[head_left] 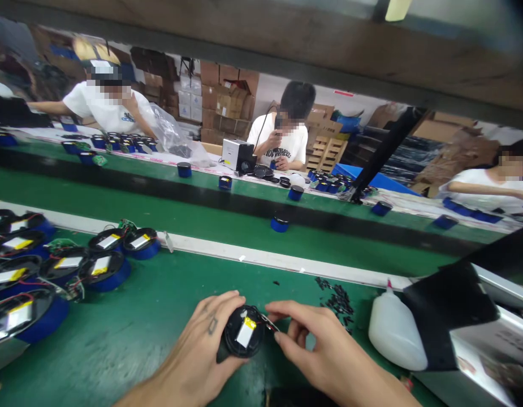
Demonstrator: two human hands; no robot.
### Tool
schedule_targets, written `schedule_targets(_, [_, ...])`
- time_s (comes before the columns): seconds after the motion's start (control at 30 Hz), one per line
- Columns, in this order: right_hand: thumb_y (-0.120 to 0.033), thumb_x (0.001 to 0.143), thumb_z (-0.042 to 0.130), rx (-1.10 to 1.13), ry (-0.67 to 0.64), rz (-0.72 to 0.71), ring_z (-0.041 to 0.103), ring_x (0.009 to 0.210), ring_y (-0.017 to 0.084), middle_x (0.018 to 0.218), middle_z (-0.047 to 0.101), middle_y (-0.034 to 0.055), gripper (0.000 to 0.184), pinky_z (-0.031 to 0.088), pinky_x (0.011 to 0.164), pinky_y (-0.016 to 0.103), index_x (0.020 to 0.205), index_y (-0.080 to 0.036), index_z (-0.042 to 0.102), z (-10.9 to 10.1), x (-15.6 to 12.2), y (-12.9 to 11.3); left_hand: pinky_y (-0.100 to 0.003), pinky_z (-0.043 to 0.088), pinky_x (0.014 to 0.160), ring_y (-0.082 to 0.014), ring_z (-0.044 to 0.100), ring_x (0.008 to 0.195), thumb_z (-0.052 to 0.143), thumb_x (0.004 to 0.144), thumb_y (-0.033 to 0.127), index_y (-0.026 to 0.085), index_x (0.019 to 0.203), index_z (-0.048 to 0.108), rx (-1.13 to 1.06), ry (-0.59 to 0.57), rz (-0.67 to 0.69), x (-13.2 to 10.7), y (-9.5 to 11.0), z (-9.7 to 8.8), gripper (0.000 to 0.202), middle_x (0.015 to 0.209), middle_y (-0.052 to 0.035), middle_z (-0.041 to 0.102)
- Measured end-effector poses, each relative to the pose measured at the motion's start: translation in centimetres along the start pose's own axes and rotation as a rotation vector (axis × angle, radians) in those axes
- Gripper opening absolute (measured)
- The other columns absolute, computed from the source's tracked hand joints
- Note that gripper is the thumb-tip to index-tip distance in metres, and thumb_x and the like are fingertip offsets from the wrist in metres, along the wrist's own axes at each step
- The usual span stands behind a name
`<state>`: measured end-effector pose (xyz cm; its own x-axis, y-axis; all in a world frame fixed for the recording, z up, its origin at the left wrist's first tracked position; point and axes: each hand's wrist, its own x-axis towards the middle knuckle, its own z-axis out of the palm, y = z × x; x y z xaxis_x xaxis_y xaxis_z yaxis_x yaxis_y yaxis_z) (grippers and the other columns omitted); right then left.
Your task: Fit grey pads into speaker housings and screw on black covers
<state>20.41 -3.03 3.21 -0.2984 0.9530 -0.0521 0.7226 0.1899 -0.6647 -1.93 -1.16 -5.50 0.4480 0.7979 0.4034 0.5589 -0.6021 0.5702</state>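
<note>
My left hand (214,333) is wrapped round a round black housing (233,333) at the near middle of the green bench. Inside the housing lies a silver battery with yellow tape (245,332). On its right side my right hand (307,333) pinches a small circuit board (269,323) on edge between thumb and forefinger. The board sits close against the housing's rim, and wires seem to run between them. To the right of my hands is a scatter of small black pieces (340,302).
Several blue-sided housings with batteries (104,271) crowd the left. A white squeeze bottle (394,328) stands at right beside a metal box. Beyond a white rail (210,254), blue housings (280,223) sit on a green belt (227,217). Co-workers (282,133) sit opposite; a shelf beam (244,51) crosses above.
</note>
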Motion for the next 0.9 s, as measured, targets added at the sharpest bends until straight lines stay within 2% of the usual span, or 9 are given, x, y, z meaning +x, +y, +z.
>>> schedule_targets(0.17, [-0.021,0.089,0.052,0.014,0.059,-0.005,0.065,0.068,0.014,0.093,0.075,0.0014,0.032,0.051,0.067,0.024,0.114,-0.024,0.071,0.7,0.1,0.4,-0.050,0.045,0.102,-0.0306,0.052,0.120,0.064,0.080,0.010,0.029,0.131,0.037,0.031,0.009,0.083,0.5,0.9,-0.8,0.061,0.123,-0.0084,0.058])
schedule_targets(0.27, [-0.021,0.089,0.051,-0.005,0.076,-0.017,0.067,0.069,0.015,0.093,0.076,0.0014,0.031,0.052,0.067,0.024,0.111,-0.024,0.072,1.0,0.2,0.4,-0.049,0.045,0.100,-0.0305,0.051,0.118,0.063,0.077,0.007,0.028,0.130,0.038,0.036,0.014,0.089,0.5,1.3,-1.1,0.062,0.120,-0.0085,0.055])
schedule_targets(0.37, [-0.023,0.088,0.054,-0.072,0.110,-0.038,0.067,0.067,0.014,0.086,0.075,-0.0014,0.030,0.053,0.067,0.024,0.112,-0.028,0.072,0.2,-0.6,1.2,-0.049,0.045,0.099,-0.0305,0.051,0.117,0.066,0.076,0.008,0.028,0.129,0.037,0.028,-0.003,0.082,0.4,1.3,-1.1,0.064,0.120,-0.0080,0.056])
schedule_targets(0.5, [-0.045,0.087,0.061,-0.339,0.448,0.058,0.057,0.045,0.015,0.059,0.062,-0.0042,0.034,0.049,0.049,0.027,0.115,-0.026,0.069,-2.7,-3.0,4.0,-0.052,0.047,0.096,-0.0335,0.050,0.118,0.075,0.072,0.014,0.030,0.130,0.035,0.022,-0.035,-0.032,0.2,1.0,-0.8,0.072,0.124,-0.0072,0.059])
schedule_targets(0.57, [-0.051,0.088,0.059,-0.351,0.514,0.129,0.055,0.042,0.015,0.056,0.058,-0.0039,0.036,0.050,0.047,0.027,0.111,-0.024,0.069,-3.6,-3.9,5.0,-0.053,0.047,0.096,-0.0343,0.050,0.118,0.077,0.070,0.015,0.030,0.128,0.037,0.011,-0.048,-0.071,0.1,0.9,-0.7,0.072,0.124,-0.0070,0.059])
schedule_targets(0.63, [-0.050,0.087,0.059,-0.223,0.354,0.151,0.058,0.048,0.016,0.059,0.061,-0.0030,0.039,0.051,0.050,0.026,0.113,-0.023,0.069,-3.3,-3.8,5.1,-0.054,0.047,0.096,-0.0342,0.050,0.118,0.078,0.068,0.015,0.029,0.125,0.041,0.005,-0.054,-0.068,0.1,0.9,-0.6,0.069,0.124,-0.0069,0.059])
schedule_targets(0.73, [-0.038,0.083,0.064,-0.093,0.028,0.181,0.061,0.055,0.016,0.060,0.064,-0.0048,0.052,0.049,0.054,0.024,0.133,-0.025,0.059,-1.3,-2.2,3.6,-0.054,0.047,0.097,-0.0342,0.050,0.118,0.080,0.066,0.014,0.027,0.123,0.044,0.002,-0.049,-0.086,0.2,1.2,-0.7,0.068,0.124,-0.0074,0.058])
schedule_targets(0.83, [-0.027,0.080,0.065,-0.127,-0.085,0.159,0.060,0.058,0.016,0.066,0.067,-0.0060,0.063,0.047,0.059,0.025,0.142,-0.032,0.051,0.3,-0.3,1.6,-0.053,0.045,0.099,-0.0334,0.048,0.119,0.082,0.065,0.013,0.026,0.121,0.046,-0.009,-0.067,-0.109,0.4,1.5,-1.0,0.068,0.125,-0.0079,0.058])
schedule_targets(0.9, [-0.025,0.086,0.059,-0.141,-0.105,0.074,0.061,0.062,0.016,0.074,0.070,-0.0053,0.050,0.047,0.061,0.025,0.134,-0.035,0.057,0.6,0.4,0.9,-0.052,0.045,0.098,-0.0321,0.049,0.117,0.084,0.065,0.013,0.024,0.118,0.048,-0.019,-0.105,-0.109,0.6,1.8,-1.3,0.065,0.123,-0.0078,0.058])
